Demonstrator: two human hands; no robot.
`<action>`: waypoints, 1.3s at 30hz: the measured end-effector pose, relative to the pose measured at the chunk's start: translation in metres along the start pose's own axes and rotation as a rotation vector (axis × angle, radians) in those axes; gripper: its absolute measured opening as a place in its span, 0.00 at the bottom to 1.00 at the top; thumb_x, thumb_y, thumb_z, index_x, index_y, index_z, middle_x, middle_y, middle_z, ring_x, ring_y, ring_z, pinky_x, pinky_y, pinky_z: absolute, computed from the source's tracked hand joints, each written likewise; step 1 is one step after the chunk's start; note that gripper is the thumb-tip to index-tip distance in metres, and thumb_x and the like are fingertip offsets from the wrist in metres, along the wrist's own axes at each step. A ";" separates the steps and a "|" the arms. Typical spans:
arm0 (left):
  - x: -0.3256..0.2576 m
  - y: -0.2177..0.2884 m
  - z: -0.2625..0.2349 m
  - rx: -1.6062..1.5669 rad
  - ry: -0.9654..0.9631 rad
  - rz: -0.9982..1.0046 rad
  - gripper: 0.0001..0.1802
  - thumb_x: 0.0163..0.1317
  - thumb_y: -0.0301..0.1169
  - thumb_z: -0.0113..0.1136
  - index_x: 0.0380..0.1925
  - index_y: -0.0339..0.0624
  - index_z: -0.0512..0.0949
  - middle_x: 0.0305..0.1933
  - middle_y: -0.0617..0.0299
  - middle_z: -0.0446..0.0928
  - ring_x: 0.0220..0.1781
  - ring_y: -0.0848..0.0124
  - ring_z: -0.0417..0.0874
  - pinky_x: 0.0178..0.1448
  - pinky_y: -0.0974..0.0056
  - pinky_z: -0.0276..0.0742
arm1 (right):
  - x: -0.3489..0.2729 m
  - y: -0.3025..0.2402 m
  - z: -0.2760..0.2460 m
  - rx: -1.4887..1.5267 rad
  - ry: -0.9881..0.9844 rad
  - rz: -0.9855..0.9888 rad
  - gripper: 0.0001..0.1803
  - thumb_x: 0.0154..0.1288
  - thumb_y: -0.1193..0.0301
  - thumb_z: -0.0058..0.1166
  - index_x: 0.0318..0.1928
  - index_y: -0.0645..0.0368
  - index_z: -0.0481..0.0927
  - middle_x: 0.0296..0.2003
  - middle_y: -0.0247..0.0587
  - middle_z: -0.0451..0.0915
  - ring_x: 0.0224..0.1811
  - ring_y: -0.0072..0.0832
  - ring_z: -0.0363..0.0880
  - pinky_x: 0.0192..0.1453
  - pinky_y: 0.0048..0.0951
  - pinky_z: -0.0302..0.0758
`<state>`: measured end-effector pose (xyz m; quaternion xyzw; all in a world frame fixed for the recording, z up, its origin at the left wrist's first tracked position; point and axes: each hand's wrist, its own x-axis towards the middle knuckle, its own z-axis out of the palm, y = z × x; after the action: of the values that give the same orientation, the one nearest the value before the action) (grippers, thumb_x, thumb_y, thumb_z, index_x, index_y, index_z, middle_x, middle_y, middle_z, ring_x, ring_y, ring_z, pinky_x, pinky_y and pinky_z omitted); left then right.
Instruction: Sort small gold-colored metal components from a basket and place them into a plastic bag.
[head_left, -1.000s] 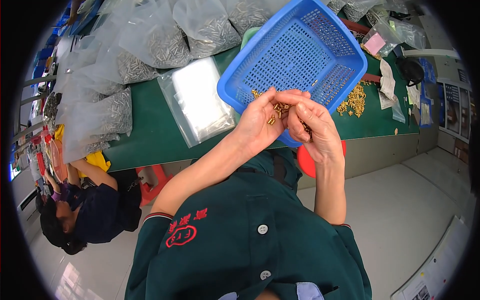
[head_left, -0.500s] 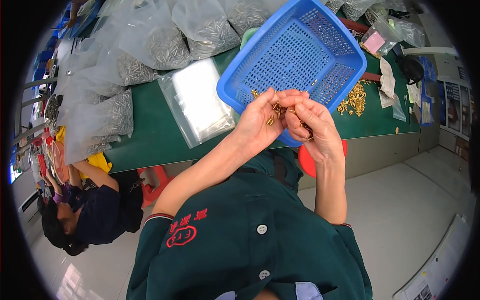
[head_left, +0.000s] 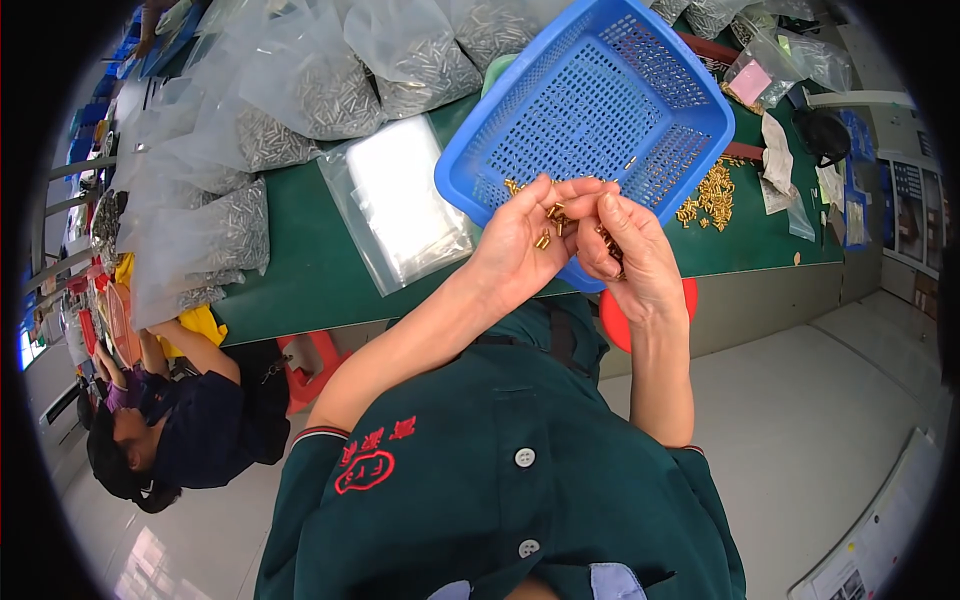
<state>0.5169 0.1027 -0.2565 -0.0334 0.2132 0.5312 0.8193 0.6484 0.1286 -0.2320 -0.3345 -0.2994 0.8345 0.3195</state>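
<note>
My left hand (head_left: pixel 520 238) is palm up and cupped, with several small brass-coloured metal parts (head_left: pixel 543 240) lying in it. The fingers of my right hand (head_left: pixel 640 252) curl around more brass parts (head_left: pixel 606 243), partly hidden in its palm. Right thumb and forefinger come together at the left fingertips; whatever is between them is too small to make out. Both hands are over the near rim of a blue perforated plastic basket (head_left: pixel 455 178). A few brass parts (head_left: pixel 514 186) show inside it by my left fingers, and a single one lies farther right.
A loose pile of brass parts (head_left: pixel 712 198) is on the green table (head_left: pixel 300 290) right of the basket. Clear plastic bags (head_left: pixel 400 205) lie flat to the left. Filled bags of silvery metal pieces (head_left: pixel 320 95) crowd the far left. A red stool (head_left: pixel 650 318) stands below; a co-worker (head_left: pixel 205 425) is at left.
My right thumb and forefinger have closed together and shifted slightly, at the left fingertips. My left hand stays nearly still, with brass parts in its palm.
</note>
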 end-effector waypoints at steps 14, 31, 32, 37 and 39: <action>0.000 0.000 0.001 -0.019 0.022 0.004 0.25 0.68 0.41 0.26 0.48 0.30 0.65 0.54 0.50 0.67 0.54 0.63 0.69 0.61 0.58 0.62 | 0.000 -0.003 0.006 -0.043 -0.007 0.006 0.14 0.65 0.71 0.39 0.43 0.67 0.75 0.16 0.28 0.64 0.15 0.12 0.53 0.18 0.15 0.51; 0.000 0.000 -0.002 -0.016 0.006 0.011 0.25 0.67 0.41 0.27 0.50 0.30 0.64 0.57 0.48 0.64 0.57 0.60 0.66 0.62 0.56 0.61 | -0.001 -0.007 0.006 0.001 -0.019 0.028 0.15 0.62 0.72 0.40 0.43 0.68 0.75 0.16 0.29 0.65 0.15 0.14 0.55 0.19 0.16 0.52; 0.000 -0.001 -0.004 -0.003 -0.011 0.011 0.25 0.67 0.41 0.27 0.51 0.31 0.63 0.59 0.46 0.62 0.61 0.59 0.63 0.64 0.54 0.59 | -0.001 -0.005 0.005 0.000 -0.022 0.024 0.15 0.62 0.72 0.41 0.44 0.68 0.74 0.16 0.29 0.64 0.15 0.13 0.55 0.19 0.16 0.52; 0.001 -0.001 -0.004 -0.033 -0.030 0.008 0.25 0.67 0.41 0.26 0.51 0.31 0.63 0.59 0.47 0.62 0.61 0.59 0.64 0.64 0.54 0.59 | -0.003 -0.008 0.008 -0.069 -0.017 0.064 0.16 0.62 0.72 0.42 0.47 0.68 0.73 0.15 0.27 0.63 0.14 0.13 0.54 0.18 0.15 0.51; 0.001 -0.001 -0.004 -0.044 -0.043 0.009 0.25 0.67 0.41 0.26 0.51 0.31 0.63 0.59 0.47 0.62 0.61 0.59 0.64 0.64 0.55 0.59 | -0.002 -0.006 0.008 -0.078 -0.046 0.066 0.16 0.62 0.72 0.42 0.48 0.69 0.72 0.16 0.27 0.62 0.14 0.12 0.53 0.18 0.14 0.50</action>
<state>0.5170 0.1016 -0.2609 -0.0390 0.1839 0.5402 0.8203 0.6458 0.1285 -0.2217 -0.3372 -0.3279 0.8396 0.2717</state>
